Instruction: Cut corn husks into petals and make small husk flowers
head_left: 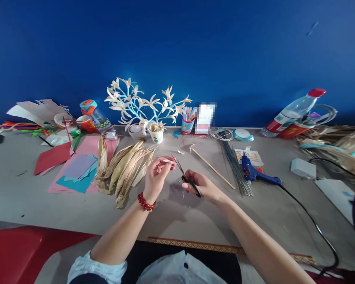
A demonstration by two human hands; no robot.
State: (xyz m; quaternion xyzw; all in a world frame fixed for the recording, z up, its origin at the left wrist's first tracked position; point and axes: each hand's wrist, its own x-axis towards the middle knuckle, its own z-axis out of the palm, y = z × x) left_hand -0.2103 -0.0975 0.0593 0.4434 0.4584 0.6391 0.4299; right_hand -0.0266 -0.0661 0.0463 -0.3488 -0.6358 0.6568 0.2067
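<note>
Between thumb and fingers, my left hand (159, 176) pinches a small pale piece of corn husk (167, 161). My right hand (201, 185) grips black-handled scissors (191, 185), their blades pointing up and left beside the husk piece; whether the blades touch it I cannot tell. Dried corn husks (124, 167) lie to the left of my left hand. Behind both hands stands a white cup (156, 134) holding blue-stemmed branches with husk flowers (139, 100). Small pale scraps (181, 152) are scattered on the table near the scissors.
A thin stick (213, 167), a bundle of wires (236, 169) and a blue glue gun (258, 173) with a black cord lie on the right. Coloured paper sheets (79, 169) are at left. A tilted plastic bottle (292, 112) and a pen cup (187, 125) stand at the back.
</note>
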